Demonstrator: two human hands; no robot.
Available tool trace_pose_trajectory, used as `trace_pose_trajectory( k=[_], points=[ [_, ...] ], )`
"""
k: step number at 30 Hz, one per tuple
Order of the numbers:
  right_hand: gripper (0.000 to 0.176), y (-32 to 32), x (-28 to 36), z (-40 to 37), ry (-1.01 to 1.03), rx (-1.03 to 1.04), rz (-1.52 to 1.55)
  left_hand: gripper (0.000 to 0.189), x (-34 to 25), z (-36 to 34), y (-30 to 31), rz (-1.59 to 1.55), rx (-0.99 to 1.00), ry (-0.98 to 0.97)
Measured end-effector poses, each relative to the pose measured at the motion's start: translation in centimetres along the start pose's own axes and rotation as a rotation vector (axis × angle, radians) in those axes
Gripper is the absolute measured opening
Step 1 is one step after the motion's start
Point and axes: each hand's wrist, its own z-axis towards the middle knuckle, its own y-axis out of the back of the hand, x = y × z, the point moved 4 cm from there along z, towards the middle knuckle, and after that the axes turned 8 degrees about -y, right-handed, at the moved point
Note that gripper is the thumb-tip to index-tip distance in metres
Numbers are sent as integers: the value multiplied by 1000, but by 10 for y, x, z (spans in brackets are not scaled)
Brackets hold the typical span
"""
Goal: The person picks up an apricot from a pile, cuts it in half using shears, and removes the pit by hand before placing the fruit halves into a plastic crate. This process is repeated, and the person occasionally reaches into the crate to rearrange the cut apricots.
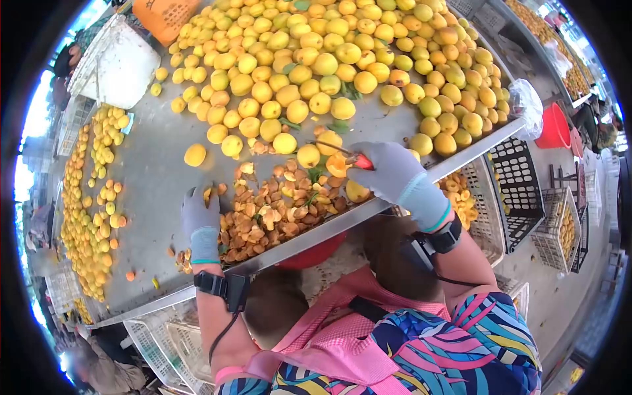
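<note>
My right hand (388,172), in a grey glove, is closed on a thin-bladed knife (363,162) with a red handle; its dark narrow blade points left. A cut orange apricot half (338,165) is at these fingertips. My left hand (199,214), gloved too, is at the left edge of a heap of brown apricot scraps (280,204). Its fingers are closed around a small orange-brown apricot piece (209,195), partly hidden. Whole yellow apricots (307,156) lie just beyond the scraps.
A large pile of apricots (289,66) covers the far side of the metal table (158,191). More lie at left (92,217). A white bucket (115,66) stands at far left. Crates, including a black one (517,191), and a red bucket (553,125) stand right.
</note>
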Motion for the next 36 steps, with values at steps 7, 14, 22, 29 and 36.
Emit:
trace_pose_trajectory(
  k=[7, 14, 22, 29, 36],
  points=[
    [31, -40, 15, 19, -18, 101, -310, 23, 27, -49, 19, -1717, -398, 647],
    [37, -48, 14, 27, -41, 67, -436, 23, 33, -78, 12, -2214, -350, 762],
    [30, -34, 21, 0, -18, 10, 197, 22, 0, -112, 36, -2269, -268, 695],
    [31, -55, 103, -80, -102, 559, 1106, 55, -101, -161, 48, -2258, 1, 538],
    [34, -71, 129, -128, 333, 496, 837, 63, -134, -198, 88, -2309, 5, 253]
  ],
)
